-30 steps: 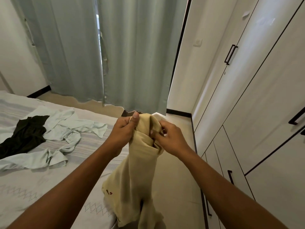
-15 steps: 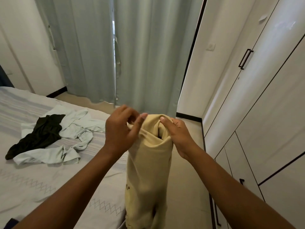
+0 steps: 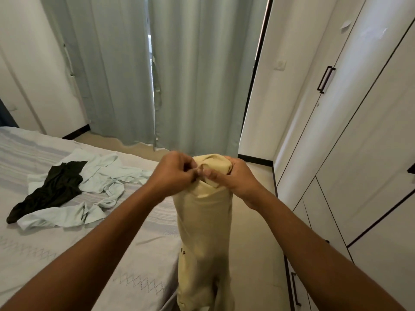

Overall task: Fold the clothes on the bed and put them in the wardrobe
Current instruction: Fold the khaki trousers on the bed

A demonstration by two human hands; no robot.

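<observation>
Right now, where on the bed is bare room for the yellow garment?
Free: the pale grey bedsheet nearest you, below the crumpled light blue shirt. Crowded: farther up, where that shirt and the black garment lie.

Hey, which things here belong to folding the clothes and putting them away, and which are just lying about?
Job: cream garment, gripped by left hand and right hand; black garment and pale blue garment on the bed; wardrobe, doors shut.
Lying about: curtains; wall switch.
</observation>
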